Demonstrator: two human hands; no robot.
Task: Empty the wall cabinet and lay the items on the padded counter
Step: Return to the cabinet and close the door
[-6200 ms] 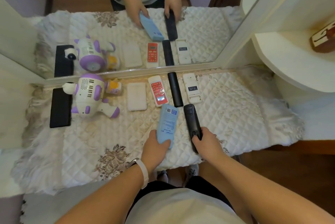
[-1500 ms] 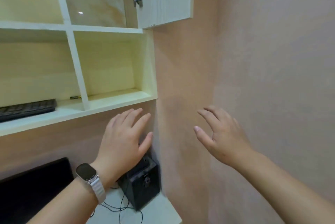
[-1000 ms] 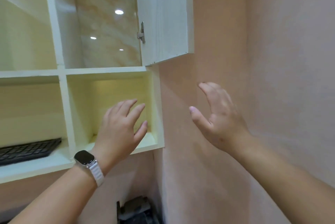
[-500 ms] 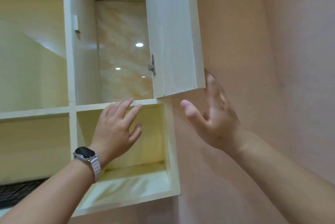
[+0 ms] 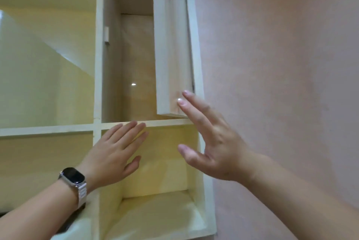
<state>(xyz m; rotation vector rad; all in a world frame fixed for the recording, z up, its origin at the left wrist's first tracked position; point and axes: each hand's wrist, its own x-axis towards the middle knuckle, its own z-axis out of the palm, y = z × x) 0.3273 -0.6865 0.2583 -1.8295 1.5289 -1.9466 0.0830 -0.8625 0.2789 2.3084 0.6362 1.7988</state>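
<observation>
Both empty: right hand [image 5: 215, 142] splayed at cabinet door [image 5: 174, 49] lower corner, left hand [image 5: 114, 154] open beside. Best swung wide from that free edge.

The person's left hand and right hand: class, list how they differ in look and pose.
The left hand has a smartwatch at its wrist; the right hand has a bare wrist. The left hand reaches in front of the open lower compartment; the right hand's fingers reach the cabinet door. Both are open and empty.
</observation>
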